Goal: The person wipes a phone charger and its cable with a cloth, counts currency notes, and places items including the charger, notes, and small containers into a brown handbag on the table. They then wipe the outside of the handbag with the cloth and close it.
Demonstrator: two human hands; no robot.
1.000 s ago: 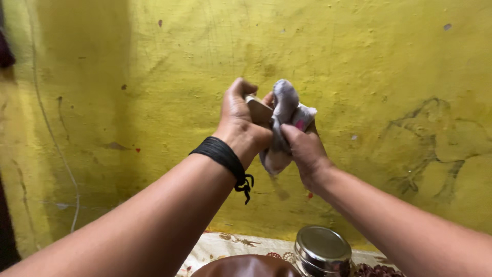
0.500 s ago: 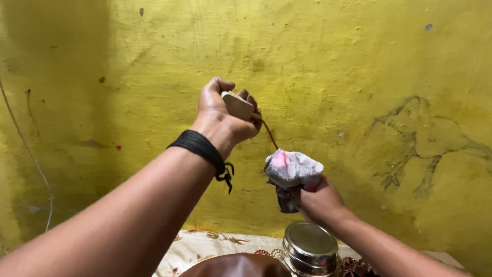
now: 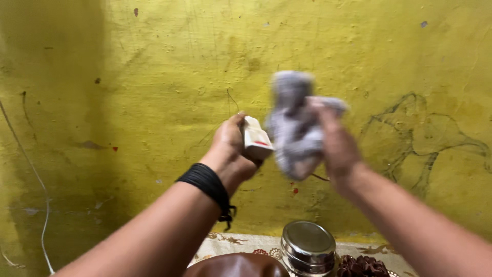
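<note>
I take the round steel tin (image 3: 308, 247) at the bottom of the view as my landmark: one lidded container, shiny metal with a flat lid, standing on a desk covered by a pale patterned cloth (image 3: 225, 241). Well above the tin and a little to its left, my left hand (image 3: 233, 149) is closed round one small box (image 3: 255, 138), a pale, hard-edged rectangular block with a red mark on its face. A band of black cord (image 3: 207, 185), several strands thick with a loose knot hanging, circles that wrist. Almost straight above the tin, my right hand (image 3: 335, 143) is clenched on one soft grey-white rag (image 3: 294, 128); the rag is bunched and floppy, and it sits just beside the box, possibly touching it, though motion blur keeps me from being sure. Left of the tin lies one smooth brown rounded thing (image 3: 238, 265), glossy like leather. Right of the tin is one dark, knobbly cluster (image 3: 363, 266). Behind it all stands a rough yellow plaster wall (image 3: 154, 77), scratched and stained.
</note>
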